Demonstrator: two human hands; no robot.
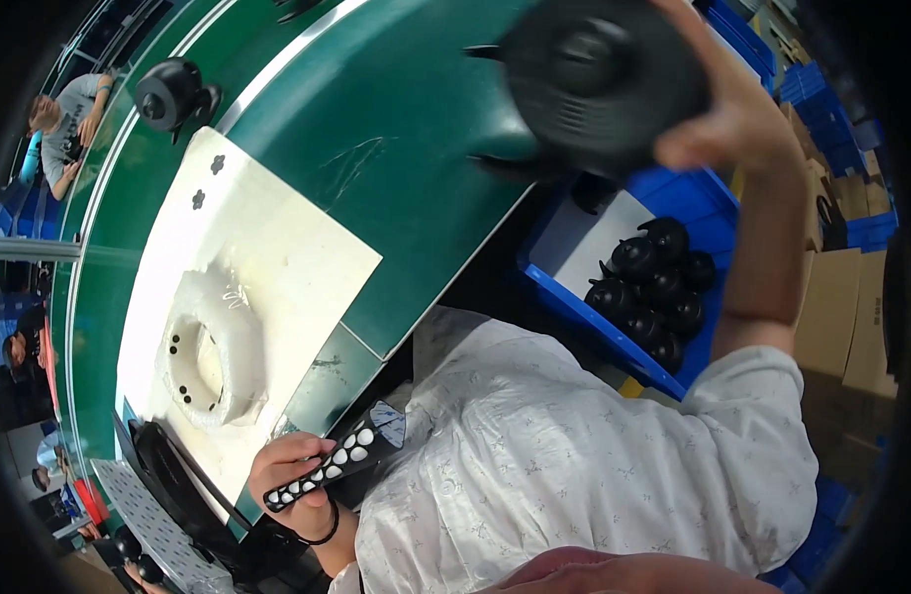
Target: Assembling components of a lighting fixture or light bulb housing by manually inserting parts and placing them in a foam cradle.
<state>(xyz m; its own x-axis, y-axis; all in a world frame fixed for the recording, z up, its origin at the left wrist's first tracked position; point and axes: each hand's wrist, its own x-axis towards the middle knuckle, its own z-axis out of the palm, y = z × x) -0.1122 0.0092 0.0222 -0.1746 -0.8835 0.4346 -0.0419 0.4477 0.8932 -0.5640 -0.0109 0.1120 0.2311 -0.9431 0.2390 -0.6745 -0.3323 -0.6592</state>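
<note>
Beside the green table [416, 218], the right hand [724, 124] holds a horned black object [604, 94] edgewise, seemingly for balance, the left hand [283, 457] a spotted strip [340, 456].

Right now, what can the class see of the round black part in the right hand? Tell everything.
The round black part looks like matte plastic. It has a raised round middle, rows of small slots or ridges below, and two pointed prongs jutting toward the picture's left. Held close to the camera, its broad face turned to view, it hides some of the green table. The right hand grips it at the picture's right.
</note>
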